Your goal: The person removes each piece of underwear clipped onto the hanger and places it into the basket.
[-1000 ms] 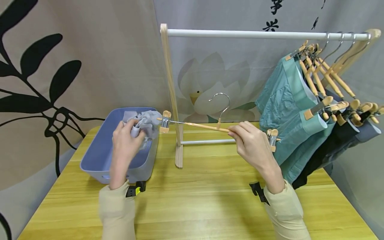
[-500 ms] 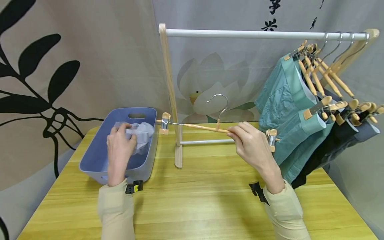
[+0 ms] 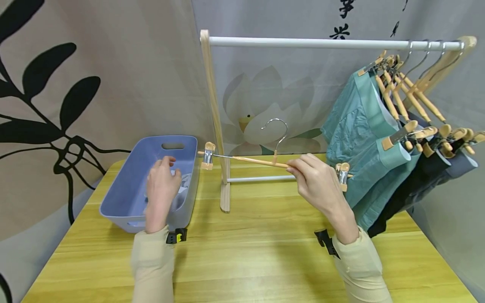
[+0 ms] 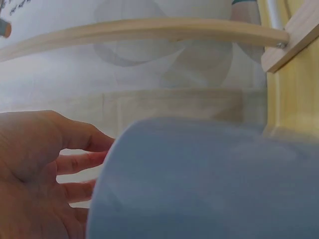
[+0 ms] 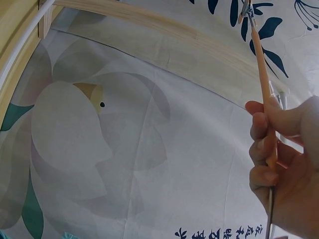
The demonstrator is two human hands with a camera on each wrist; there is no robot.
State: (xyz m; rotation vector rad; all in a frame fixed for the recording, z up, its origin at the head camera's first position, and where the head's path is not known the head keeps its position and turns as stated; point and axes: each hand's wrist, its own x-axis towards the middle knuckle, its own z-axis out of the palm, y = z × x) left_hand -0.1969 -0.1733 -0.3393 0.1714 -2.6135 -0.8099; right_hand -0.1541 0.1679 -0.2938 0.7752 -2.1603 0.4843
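Head view, frame left: your relaxed, seemingly empty left hand (image 3: 162, 185) has released the cloth (image 3: 185, 182), so your right hand (image 3: 317, 179) grips a bare hanger (image 3: 258, 161).

You are facing a desk (image 3: 250, 261) whose yellow top is showing wood grain running from side to side. Toward its far left, a blue bin (image 3: 125, 195) is sitting upright on the surface, near the left edge. To the right of it, a rack (image 3: 284, 41) is standing, its wooden left foot (image 3: 225, 200) resting on the desk near the bin (its right foot is hiding behind the hanging clothes (image 3: 361, 111)).
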